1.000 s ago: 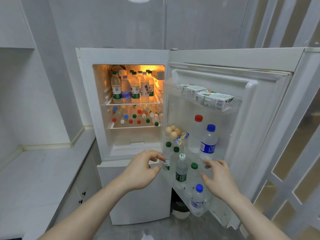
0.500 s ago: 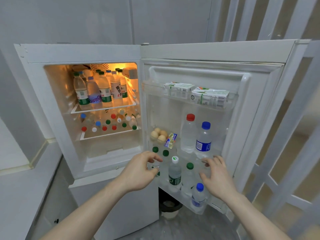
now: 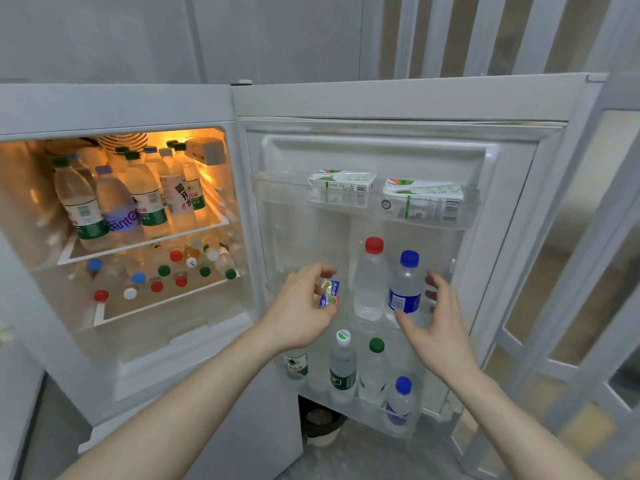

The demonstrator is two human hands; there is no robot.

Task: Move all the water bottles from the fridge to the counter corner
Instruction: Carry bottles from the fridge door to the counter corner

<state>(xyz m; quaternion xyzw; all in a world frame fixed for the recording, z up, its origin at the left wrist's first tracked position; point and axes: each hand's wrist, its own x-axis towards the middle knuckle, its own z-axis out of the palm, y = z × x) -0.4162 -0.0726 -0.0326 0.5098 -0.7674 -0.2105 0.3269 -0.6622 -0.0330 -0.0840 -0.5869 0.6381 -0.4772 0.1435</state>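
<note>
Both hands are raised at the middle rack of the open fridge door [image 3: 485, 168], and neither holds anything. The right hand [image 3: 438, 327] is spread wide, thumb low and fingers cupped around the far side of the blue-capped bottle [image 3: 406, 284]; a gap shows between the fingers and the bottle, though the thumb may be brushing its base (hard to tell here). The left hand [image 3: 304, 311] is loosely curled with thumb and fingers apart, in front of some small foil-wrapped packets [image 3: 329, 294], and I cannot tell whether it touches them.

The blue-capped bottle stands upright, its long axis vertical, and just beside it on the side nearer the fridge hinge stands the red-capped bottle [image 3: 370, 282], also upright. The blue-capped one sits directly ahead of the right hand, inside its open span, so that hand is the nearer; the red-capped one lies between the two hands. A plain sideways closure around the body, then a lift straight up over the rack's lip, looks like what the grasp calls for.

More bottles stand below the blue-capped bottle in the lower door rack [image 3: 363, 407], and many more fill the lit interior shelves [image 3: 145, 244] on the hinge side. Above the blue-capped bottle, cartons [image 3: 424, 195] sit in the top door rack. The counter corner is out of view, so the task seems barely begun.
</note>
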